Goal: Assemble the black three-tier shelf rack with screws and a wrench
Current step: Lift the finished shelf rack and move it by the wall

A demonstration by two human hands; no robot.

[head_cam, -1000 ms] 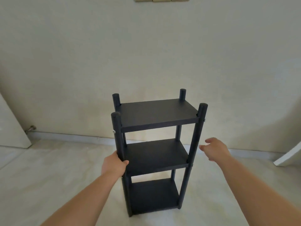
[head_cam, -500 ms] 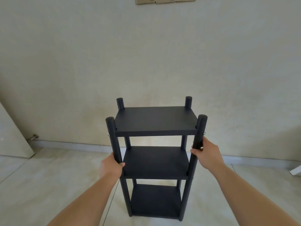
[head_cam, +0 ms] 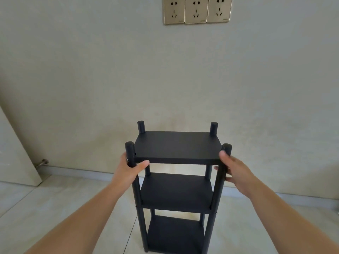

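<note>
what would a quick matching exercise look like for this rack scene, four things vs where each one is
Things:
1. left hand
2. right hand
3. wall sockets
4. door stopper

Places:
A. high on the wall above the rack
B. gripping the rack's near left post
C. low by the skirting, left of the rack
D. holding the rack's near right post

Pairs: 1-B, 2-D, 3-A, 4-C

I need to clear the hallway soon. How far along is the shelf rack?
The rack stands upright, three shelves on four posts. The left hand and right hand grip its front posts near the top shelf. No loose screws or wrench show; only placing it seems left.
</note>
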